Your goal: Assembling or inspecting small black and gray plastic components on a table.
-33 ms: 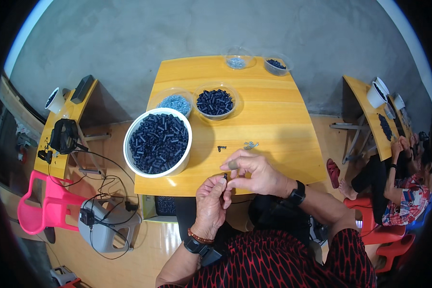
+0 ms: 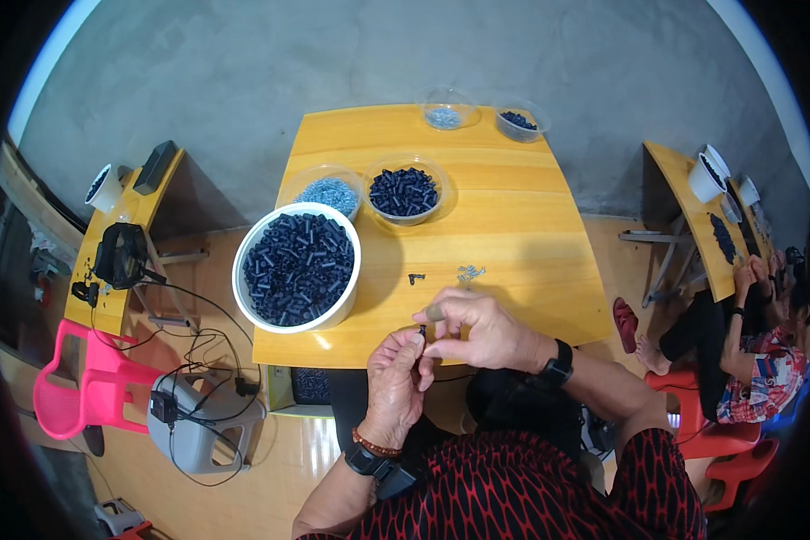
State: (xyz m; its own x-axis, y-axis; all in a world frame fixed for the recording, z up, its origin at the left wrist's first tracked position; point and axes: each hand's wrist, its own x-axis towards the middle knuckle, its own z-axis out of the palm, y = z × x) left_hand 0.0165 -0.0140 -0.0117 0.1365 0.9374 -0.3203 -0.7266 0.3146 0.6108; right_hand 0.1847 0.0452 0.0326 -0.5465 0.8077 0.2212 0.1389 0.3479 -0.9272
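Observation:
My left hand [image 2: 394, 382] is closed, pinching a small black tube [image 2: 422, 331] upright between thumb and fingertips over the table's near edge. Right beside it, my right hand [image 2: 477, 328] has its fingers curled, thumb close to the tube; anything tiny in its grip is too small to make out. A greyish cover sits on one finger. Beyond the hands, a couple of black pieces [image 2: 416, 279] and a little heap of small silvery parts [image 2: 471, 273] lie on the wooden table [image 2: 504, 198].
A white bucket [image 2: 355, 288] full of black tubes stands at left. Behind it are bowls of silvery parts [image 2: 327, 195] and black tubes [image 2: 403, 192]. Two smaller-filled bowls [image 2: 444, 117] stand at the far edge. Cables [image 2: 211, 387] drape over a grey stool. Another person [image 2: 738, 360] sits at right.
My right hand has shifted very slightly, its fingers lower by a hair. The left hand and the black tube stay in place.

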